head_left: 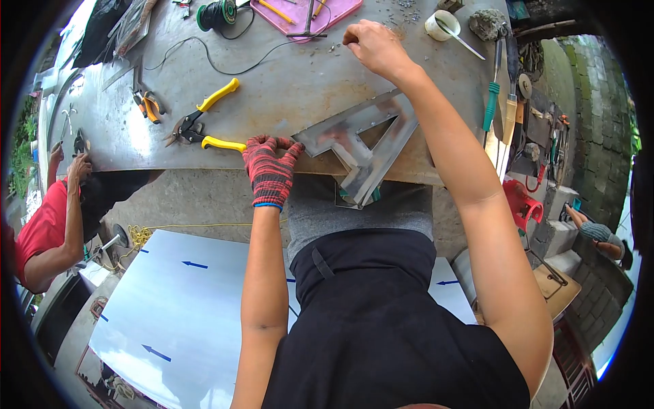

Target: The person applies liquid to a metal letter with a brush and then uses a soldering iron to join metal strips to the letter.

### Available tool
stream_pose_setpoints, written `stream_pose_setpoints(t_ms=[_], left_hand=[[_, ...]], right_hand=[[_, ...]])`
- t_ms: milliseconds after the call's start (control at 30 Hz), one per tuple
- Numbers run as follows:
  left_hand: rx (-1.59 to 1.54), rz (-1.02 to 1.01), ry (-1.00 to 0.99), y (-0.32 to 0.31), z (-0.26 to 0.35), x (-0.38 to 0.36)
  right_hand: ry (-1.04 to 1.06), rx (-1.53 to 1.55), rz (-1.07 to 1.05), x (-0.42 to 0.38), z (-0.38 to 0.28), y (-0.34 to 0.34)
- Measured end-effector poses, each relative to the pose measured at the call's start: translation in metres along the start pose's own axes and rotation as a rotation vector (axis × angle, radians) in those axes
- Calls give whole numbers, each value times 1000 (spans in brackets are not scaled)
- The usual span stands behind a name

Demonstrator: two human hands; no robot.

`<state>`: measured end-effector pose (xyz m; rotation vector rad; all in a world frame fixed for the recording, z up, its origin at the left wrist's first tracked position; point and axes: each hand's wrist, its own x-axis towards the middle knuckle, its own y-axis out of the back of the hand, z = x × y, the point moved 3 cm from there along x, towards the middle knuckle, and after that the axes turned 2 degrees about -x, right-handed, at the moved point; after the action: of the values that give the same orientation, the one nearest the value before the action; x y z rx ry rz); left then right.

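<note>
On the metal-topped bench (289, 88) we list one spool of black wire (216, 14), one pair of orange-and-black pliers (145, 101) and one rough grey lump (486, 24). Beyond it we record one reflective sheet (177, 307) bearing blue arrows, one tangle of yellow cord (139, 236) just beside, and one person in a red shirt (48, 228).

Snips (189, 128) lie on the table (293, 88), between pliers (146, 103) and the letter A (344, 127).

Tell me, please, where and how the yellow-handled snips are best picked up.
Probably around both yellow handles, coming with the left hand from the picture's right: they splay open on that side, while the blades point left, away from the hand.
</note>
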<state>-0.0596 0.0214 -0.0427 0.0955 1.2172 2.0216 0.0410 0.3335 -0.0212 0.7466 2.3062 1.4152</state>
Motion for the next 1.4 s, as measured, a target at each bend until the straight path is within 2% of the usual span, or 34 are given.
stream_pose_setpoints(t_ms=[200,333,467,933,1033,1100,1233,1333,1400], left_hand=[[27,43,-20,5,8,-4],[38,54,-28,2,6,-4],[19,-14,27,2,5,-2],[31,33,-9,6,11,-5],[28,27,-10,5,10,-5],[23,30,-21,5,10,-4],[21,23,-7,6,10,-5],[12,1,10,3,6,-2],[10,-6,9,2,6,-2]], right_hand=[[18,-97,10,13,2,-2],[-83,-162,-21,13,19,11],[-93,-103,-80,7,23,13],[-14,-26,-126,11,-15,-8],[-28,-25,-96,11,-11,-4],[-126,-53,-64,11,-3,5],[-189,-40,-23,11,22,14],[-198,121,-92,6,15,12],[5,149,-31,2,-9,5]])
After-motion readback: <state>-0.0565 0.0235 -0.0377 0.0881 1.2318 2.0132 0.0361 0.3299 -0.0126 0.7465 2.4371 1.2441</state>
